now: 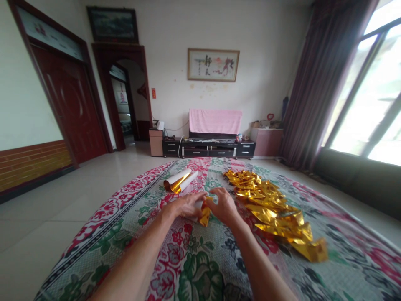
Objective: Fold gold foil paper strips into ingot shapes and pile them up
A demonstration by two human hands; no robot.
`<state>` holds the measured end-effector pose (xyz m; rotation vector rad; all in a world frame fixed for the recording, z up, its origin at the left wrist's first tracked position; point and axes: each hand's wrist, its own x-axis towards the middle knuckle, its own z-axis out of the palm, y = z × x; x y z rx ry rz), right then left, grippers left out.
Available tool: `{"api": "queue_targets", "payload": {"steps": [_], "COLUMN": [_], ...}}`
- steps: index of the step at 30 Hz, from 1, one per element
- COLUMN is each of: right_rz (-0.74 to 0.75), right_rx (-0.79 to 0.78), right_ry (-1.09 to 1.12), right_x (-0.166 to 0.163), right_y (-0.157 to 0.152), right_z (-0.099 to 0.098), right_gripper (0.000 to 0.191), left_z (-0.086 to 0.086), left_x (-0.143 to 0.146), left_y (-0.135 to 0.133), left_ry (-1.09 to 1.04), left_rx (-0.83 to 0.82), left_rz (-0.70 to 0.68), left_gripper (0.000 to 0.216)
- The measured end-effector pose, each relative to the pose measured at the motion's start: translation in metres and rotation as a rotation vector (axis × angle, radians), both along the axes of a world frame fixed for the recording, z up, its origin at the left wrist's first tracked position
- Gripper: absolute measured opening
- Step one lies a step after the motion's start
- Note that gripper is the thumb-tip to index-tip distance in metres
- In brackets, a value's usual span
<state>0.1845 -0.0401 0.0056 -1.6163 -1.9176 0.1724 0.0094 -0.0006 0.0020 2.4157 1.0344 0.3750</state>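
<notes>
Both my hands meet over a partly folded sheet of gold foil paper (205, 218), gold on one face and white on the other. My left hand (187, 205) lies on its left part with the fingers bent onto it. On its upper right edge, the thumb and fingers of my right hand (223, 204) close in a pinch. To the right stretches a long pile of folded gold foil pieces (272, 205). Beyond my left hand rests a loosely curled stack of gold foil sheets (180, 182), white backs outward.
A flowered cloth (200, 267) covers the rounded surface under my hands. Beyond it stand a low black cabinet (208, 151) and a pink cloth (215, 121) draped over something upright. A dark curtain (300, 96) hangs by the window at right; a red door (64, 96) is at left.
</notes>
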Motion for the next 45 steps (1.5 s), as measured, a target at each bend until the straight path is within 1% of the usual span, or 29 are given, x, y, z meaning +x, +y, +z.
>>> {"api": "queue_targets", "payload": {"steps": [1,2,4,5,8,10,11,13,16,17,19,21,26,30,33,40,45], "right_rz": [0.04,0.045,0.047,0.074,0.111,0.116,0.113,0.104,0.095,0.097,0.094,0.095,0.101,0.115,0.124,0.119,0.142], "right_rx": [0.057,0.088,0.093,0.097,0.121,0.13,0.133,0.138,0.14,0.139,0.133,0.127,0.139,0.148,0.148,0.141,0.152], "right_ry": [0.024,0.041,0.046,0.024,-0.03,-0.059,-0.072,-0.094,-0.103,-0.103,-0.1,-0.098,-0.085,-0.07,-0.061,-0.064,-0.044], "right_x": [-0.004,-0.007,-0.012,-0.014,-0.016,-0.016,-0.016,-0.017,-0.017,-0.018,-0.018,-0.018,-0.018,-0.017,-0.017,-0.018,-0.017], "right_y": [0.001,0.002,0.002,0.002,0.0,-0.002,-0.002,-0.003,-0.005,-0.005,-0.006,-0.006,-0.006,-0.006,-0.006,-0.005,-0.003], "right_z": [-0.003,-0.007,-0.017,-0.022,-0.034,-0.037,-0.038,-0.038,-0.036,-0.036,-0.035,-0.034,-0.035,-0.035,-0.035,-0.034,-0.035], "right_gripper": [0.027,0.025,0.026,0.027,0.029,0.024,0.02,0.013,0.01,0.009,0.009,0.008,0.006,0.006,0.006,0.008,0.012], "left_z": [0.001,0.001,0.002,0.002,0.002,0.001,0.001,0.001,-0.001,-0.002,-0.003,-0.004,-0.01,-0.018,-0.024,-0.028,-0.028], "left_x": [0.0,0.001,0.002,0.002,0.0,-0.002,-0.003,-0.004,0.0,0.002,0.009,0.015,0.024,0.027,0.029,0.023,0.019], "left_y": [-0.001,-0.002,-0.003,-0.004,-0.004,-0.002,-0.001,0.002,0.005,0.005,0.004,0.001,-0.001,0.007,0.012,0.013,0.011], "left_ry": [-0.003,-0.012,-0.04,-0.055,-0.099,-0.139,-0.161,-0.156,0.024,0.095,0.183,0.205,0.178,0.106,0.04,-0.096,-0.094], "left_rx": [-0.008,-0.015,-0.015,-0.015,-0.04,-0.046,-0.024,0.081,0.271,0.319,0.385,0.426,0.408,0.38,0.383,0.454,0.468], "left_rz": [-0.01,-0.017,-0.01,-0.003,-0.01,0.007,0.049,0.205,0.461,0.513,0.574,0.614,0.68,0.701,0.684,0.514,0.403], "left_gripper": [0.075,0.075,0.073,0.073,0.078,0.077,0.074,0.063,0.029,0.025,0.028,0.027,0.028,0.02,0.014,0.016,0.02]}}
